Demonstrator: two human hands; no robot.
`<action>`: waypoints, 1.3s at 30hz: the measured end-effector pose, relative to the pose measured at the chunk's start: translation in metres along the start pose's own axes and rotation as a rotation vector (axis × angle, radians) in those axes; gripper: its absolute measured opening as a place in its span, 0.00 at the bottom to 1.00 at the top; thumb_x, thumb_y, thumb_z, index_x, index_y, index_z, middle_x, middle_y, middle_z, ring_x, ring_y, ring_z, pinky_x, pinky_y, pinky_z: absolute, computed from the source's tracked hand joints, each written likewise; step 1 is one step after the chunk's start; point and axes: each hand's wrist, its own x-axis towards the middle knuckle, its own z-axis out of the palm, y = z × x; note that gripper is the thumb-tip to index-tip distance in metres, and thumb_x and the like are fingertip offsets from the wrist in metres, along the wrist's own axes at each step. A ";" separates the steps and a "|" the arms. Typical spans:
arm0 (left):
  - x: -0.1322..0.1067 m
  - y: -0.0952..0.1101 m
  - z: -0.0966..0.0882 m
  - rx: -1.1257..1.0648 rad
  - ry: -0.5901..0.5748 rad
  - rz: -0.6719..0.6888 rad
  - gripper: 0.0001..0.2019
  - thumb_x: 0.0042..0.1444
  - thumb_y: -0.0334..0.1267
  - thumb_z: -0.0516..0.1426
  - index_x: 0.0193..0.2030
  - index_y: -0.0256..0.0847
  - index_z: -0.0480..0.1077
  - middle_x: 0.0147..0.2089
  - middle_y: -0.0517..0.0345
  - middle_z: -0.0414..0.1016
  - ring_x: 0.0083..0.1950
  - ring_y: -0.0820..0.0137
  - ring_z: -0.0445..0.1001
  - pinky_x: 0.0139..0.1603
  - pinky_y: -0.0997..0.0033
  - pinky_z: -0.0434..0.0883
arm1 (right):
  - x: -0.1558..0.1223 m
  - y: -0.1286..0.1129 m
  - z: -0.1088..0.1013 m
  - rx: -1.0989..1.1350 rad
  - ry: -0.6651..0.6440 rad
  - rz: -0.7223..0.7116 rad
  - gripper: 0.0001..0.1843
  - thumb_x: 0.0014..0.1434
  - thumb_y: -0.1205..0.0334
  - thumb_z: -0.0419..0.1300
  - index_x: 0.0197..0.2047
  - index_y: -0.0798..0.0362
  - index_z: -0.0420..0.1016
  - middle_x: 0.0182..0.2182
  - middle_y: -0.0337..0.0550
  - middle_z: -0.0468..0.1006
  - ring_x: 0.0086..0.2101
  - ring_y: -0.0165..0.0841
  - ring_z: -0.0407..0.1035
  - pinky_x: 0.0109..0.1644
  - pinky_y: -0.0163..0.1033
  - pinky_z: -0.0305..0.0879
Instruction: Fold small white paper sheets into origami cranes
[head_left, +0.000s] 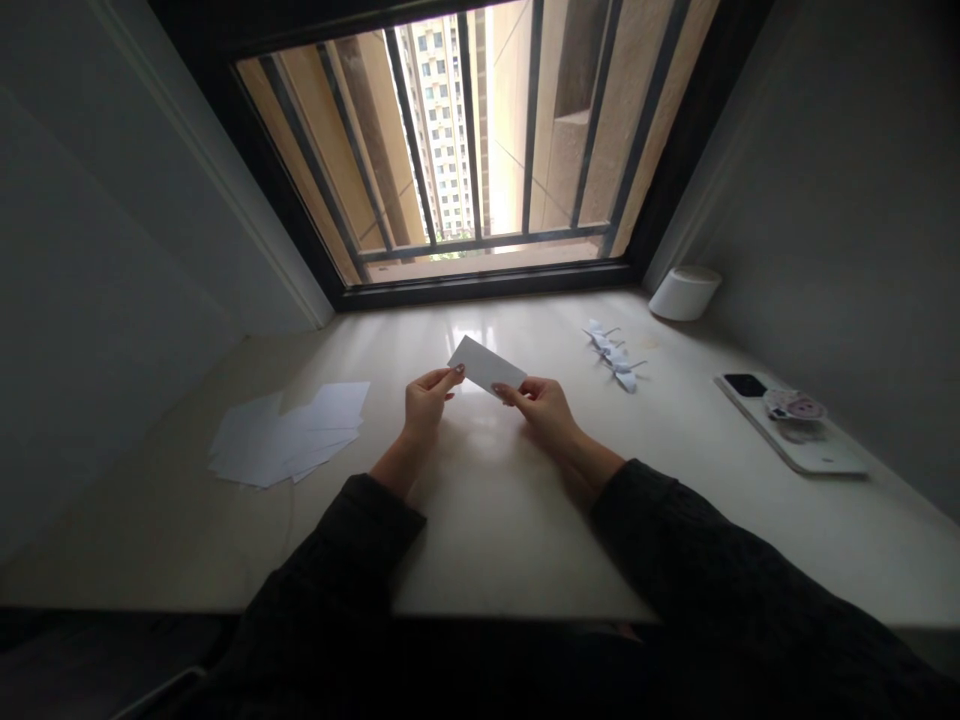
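Between my hands, just above the pale sill, is a small rectangular piece of white paper [489, 364], tilted down to the right; it looks folded. My left hand [429, 400] pinches its left end between thumb and fingers. At the lower right end, my right hand [546, 408] grips it the same way, thumb on top. Loose white paper sheets [289, 435] lie overlapping on the left. Several small folded paper cranes [611, 354] stand in a row to the right of my hands.
A phone [795, 425] with a round grip on its back lies at the right. Near the right wall stands a white cylindrical container [684, 293]. Behind the sill [487, 530] is a dark-framed window [480, 290] with bars outside.
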 end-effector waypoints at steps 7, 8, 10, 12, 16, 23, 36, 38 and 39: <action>0.001 -0.004 -0.001 0.026 0.013 0.049 0.18 0.39 0.53 0.66 0.29 0.39 0.77 0.32 0.52 0.78 0.38 0.66 0.75 0.34 0.73 0.65 | 0.003 0.002 -0.003 -0.002 -0.016 -0.031 0.23 0.45 0.40 0.64 0.24 0.54 0.78 0.22 0.45 0.78 0.24 0.35 0.68 0.28 0.38 0.58; 0.001 -0.005 -0.001 0.028 0.007 0.058 0.18 0.40 0.53 0.65 0.28 0.39 0.76 0.32 0.52 0.78 0.38 0.66 0.75 0.33 0.73 0.65 | 0.003 0.002 -0.003 -0.009 -0.015 -0.032 0.23 0.46 0.40 0.64 0.23 0.54 0.77 0.21 0.45 0.77 0.23 0.34 0.68 0.28 0.38 0.58; 0.000 -0.004 -0.001 0.022 -0.007 0.064 0.17 0.42 0.53 0.65 0.27 0.39 0.75 0.31 0.53 0.77 0.38 0.65 0.75 0.33 0.73 0.65 | 0.004 0.002 -0.004 -0.012 -0.020 -0.026 0.23 0.46 0.40 0.64 0.22 0.54 0.77 0.20 0.44 0.76 0.23 0.34 0.67 0.28 0.38 0.57; -0.001 -0.003 -0.001 0.008 -0.019 0.062 0.17 0.42 0.53 0.64 0.26 0.40 0.74 0.30 0.53 0.77 0.38 0.65 0.75 0.33 0.73 0.64 | 0.005 0.002 -0.005 -0.002 -0.024 -0.016 0.23 0.45 0.41 0.64 0.22 0.54 0.76 0.19 0.43 0.76 0.23 0.33 0.67 0.28 0.38 0.57; -0.001 -0.002 -0.003 -0.016 -0.027 0.030 0.16 0.42 0.52 0.64 0.26 0.40 0.75 0.30 0.53 0.76 0.38 0.64 0.75 0.33 0.72 0.64 | 0.007 0.002 -0.006 0.023 -0.046 -0.018 0.23 0.45 0.41 0.65 0.21 0.55 0.76 0.19 0.43 0.75 0.24 0.33 0.67 0.28 0.37 0.57; -0.003 -0.004 0.001 -0.016 0.046 -0.051 0.17 0.40 0.51 0.64 0.28 0.38 0.75 0.34 0.53 0.77 0.35 0.67 0.76 0.31 0.73 0.62 | 0.008 0.004 -0.003 0.034 -0.066 -0.016 0.23 0.44 0.41 0.65 0.25 0.57 0.78 0.20 0.44 0.77 0.24 0.32 0.68 0.29 0.36 0.59; 0.002 0.009 -0.011 0.363 0.156 0.505 0.17 0.57 0.51 0.55 0.42 0.41 0.74 0.44 0.51 0.78 0.45 0.65 0.74 0.43 0.67 0.68 | 0.005 0.009 -0.005 -0.229 -0.008 -0.158 0.22 0.51 0.41 0.61 0.26 0.54 0.78 0.21 0.42 0.76 0.21 0.30 0.64 0.26 0.35 0.57; -0.004 0.011 -0.009 0.623 0.111 0.784 0.16 0.56 0.47 0.58 0.49 0.44 0.74 0.49 0.51 0.76 0.52 0.62 0.71 0.53 0.61 0.65 | 0.002 0.004 -0.005 -0.314 0.015 -0.211 0.22 0.51 0.42 0.61 0.24 0.54 0.76 0.19 0.40 0.73 0.20 0.29 0.61 0.25 0.35 0.55; -0.007 0.012 -0.008 0.735 0.073 0.874 0.17 0.55 0.46 0.59 0.51 0.45 0.73 0.51 0.51 0.76 0.54 0.61 0.69 0.57 0.59 0.62 | 0.000 0.002 -0.005 -0.332 0.020 -0.230 0.22 0.52 0.43 0.61 0.22 0.53 0.75 0.18 0.39 0.71 0.20 0.29 0.61 0.25 0.35 0.54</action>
